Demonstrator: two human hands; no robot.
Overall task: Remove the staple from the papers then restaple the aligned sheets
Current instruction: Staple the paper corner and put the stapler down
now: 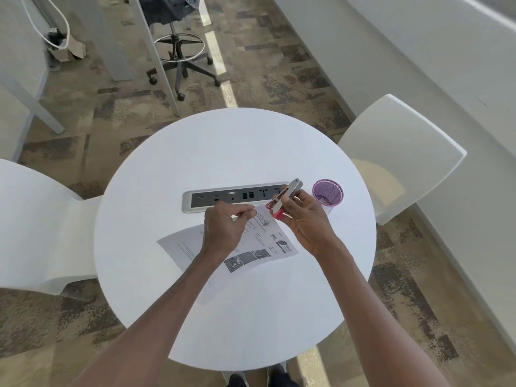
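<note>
- the papers [259,241] lie on the round white table [223,317], near its middle, just in front of the socket strip [223,197] set into the top.
- a second sheet [181,244] lies under the left forearm, fanned out to the left of the printed top sheet; the stack is not yet aligned.
- the left hand [223,227] pinches the far edge of the papers between thumb and fingertips, and that corner looks raised off the table.
- the right hand [304,216] is wrapped around a stapler [282,202], its nose set at the far corner of the papers.
- the stapler has a metal upper arm, swung up and open, and a red base. it looks rigid and light enough for one hand.
- whether a staple sits in the corner cannot be told; the spot is too small to read.
- handling judgement: the papers are thin, limp and easily torn. they should be held close to the corner being worked, flat between thumb and finger, so that the sheets do not slide apart.
- the table top is smooth and hard, so loose sheets may skid on it.
- a purple mesh cup [327,194] stands just right of the right hand, clear of the papers.
</note>
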